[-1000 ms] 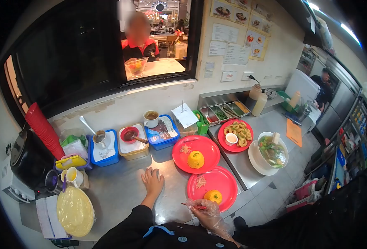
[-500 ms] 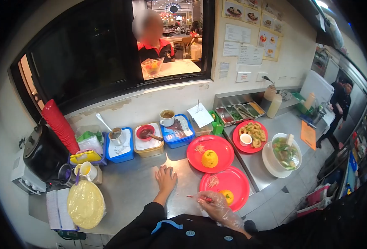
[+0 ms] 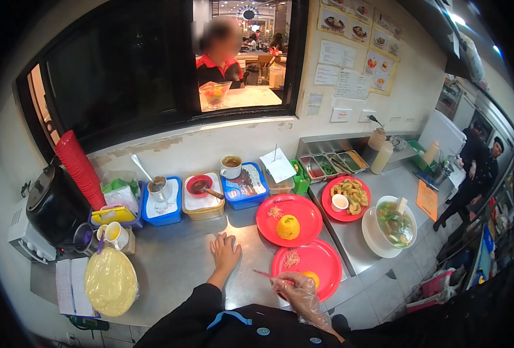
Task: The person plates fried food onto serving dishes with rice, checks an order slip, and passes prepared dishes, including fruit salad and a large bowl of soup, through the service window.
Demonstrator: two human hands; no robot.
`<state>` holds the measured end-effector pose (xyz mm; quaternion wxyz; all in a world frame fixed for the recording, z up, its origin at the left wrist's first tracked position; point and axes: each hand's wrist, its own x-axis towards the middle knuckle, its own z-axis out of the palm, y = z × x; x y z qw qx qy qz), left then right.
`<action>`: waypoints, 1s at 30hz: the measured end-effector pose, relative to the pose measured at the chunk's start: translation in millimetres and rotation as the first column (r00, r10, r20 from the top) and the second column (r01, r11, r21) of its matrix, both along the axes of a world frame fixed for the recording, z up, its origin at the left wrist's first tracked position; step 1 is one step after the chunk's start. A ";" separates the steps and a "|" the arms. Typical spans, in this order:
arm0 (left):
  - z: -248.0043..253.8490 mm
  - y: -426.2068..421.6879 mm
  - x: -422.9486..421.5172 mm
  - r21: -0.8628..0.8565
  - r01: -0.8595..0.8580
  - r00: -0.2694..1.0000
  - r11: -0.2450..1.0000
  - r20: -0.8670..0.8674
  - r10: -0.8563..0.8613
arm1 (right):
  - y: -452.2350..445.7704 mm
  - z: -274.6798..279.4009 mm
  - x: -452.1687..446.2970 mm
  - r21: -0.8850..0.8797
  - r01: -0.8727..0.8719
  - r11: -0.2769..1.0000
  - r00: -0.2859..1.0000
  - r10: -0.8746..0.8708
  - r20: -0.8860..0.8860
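My left hand (image 3: 225,253) lies bare on the steel counter (image 3: 175,267), fingers spread, holding nothing. In a clear plastic glove, my right hand (image 3: 301,294) pinches a thin red item (image 3: 264,274), too small to name, over the near edge of a red plate (image 3: 326,255). That plate bears shredded garnish (image 3: 291,258) and a yellow rice mound (image 3: 311,278), partly hidden by the glove. Just behind it, another red plate (image 3: 262,218) holds a herb-topped rice mound (image 3: 287,227) and shredded garnish.
Fried rings (image 3: 350,196) and a soup bowl (image 3: 394,224) stand right; sauce bottles (image 3: 383,156) are behind. Lidded tubs (image 3: 203,197) line the wall. A wrapped yellow stack (image 3: 110,282) sits left. One person (image 3: 219,58) is beyond the window; others (image 3: 483,168) stand far right.
The view has shifted. My right hand still pinches the red item, and my left hand stays flat on the counter. At far right, people have come further into view.
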<state>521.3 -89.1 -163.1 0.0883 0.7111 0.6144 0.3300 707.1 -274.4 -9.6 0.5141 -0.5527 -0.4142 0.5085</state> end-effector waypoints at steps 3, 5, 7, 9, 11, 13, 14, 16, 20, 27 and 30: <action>0.9 -0.8 -1.8 0.016 -0.002 1.000 1.000 -0.005 0.002 | 1.1 3.7 3.3 0.025 0.021 0.999 1.000 -0.020 -0.004; -0.1 -0.5 -1.9 0.036 -0.001 1.000 0.999 -0.002 0.001 | -0.2 12.8 1.8 -0.060 0.043 0.997 0.995 -0.049 -0.090; -0.2 -0.3 -2.1 0.044 0.007 1.000 0.999 0.005 -0.007 | 0.6 8.3 1.7 -0.066 0.028 0.997 0.993 -0.035 -0.109; 0.0 0.1 -1.9 0.048 0.005 1.000 0.999 0.007 -0.005 | 2.8 4.8 2.4 -0.071 0.010 0.997 0.992 -0.019 -0.127; -0.2 -0.6 -2.5 0.050 -0.001 1.000 0.999 0.008 0.000 | 4.3 3.6 3.2 -0.055 -0.064 0.996 0.996 0.060 -0.070; 1.4 -0.7 -2.9 0.030 0.005 1.000 1.000 0.001 -0.005 | 5.6 6.9 2.3 -0.043 -0.089 0.995 0.995 0.087 -0.049; 1.9 -1.3 -2.9 0.028 0.002 1.000 1.000 0.001 -0.002 | 5.9 9.2 1.9 -0.030 -0.110 0.993 0.994 0.109 -0.029; 3.1 -1.4 -2.8 0.029 0.003 1.000 1.000 0.005 -0.003 | 5.7 15.7 0.2 -0.036 -0.109 0.993 0.994 0.109 -0.005; 2.1 -0.5 -2.6 0.035 0.009 1.000 0.999 -0.002 -0.009 | 7.7 17.5 0.5 -0.094 -0.050 0.994 0.991 0.061 0.120; 8.3 -2.6 -0.9 0.009 0.017 1.000 1.000 0.009 -0.017 | 7.0 2.0 0.4 -0.020 0.023 1.000 1.000 -0.023 -0.003; 7.6 -3.3 -1.0 0.003 0.014 1.000 1.000 0.013 -0.014 | 7.1 -2.1 0.8 -0.058 0.035 0.998 0.999 -0.036 -0.014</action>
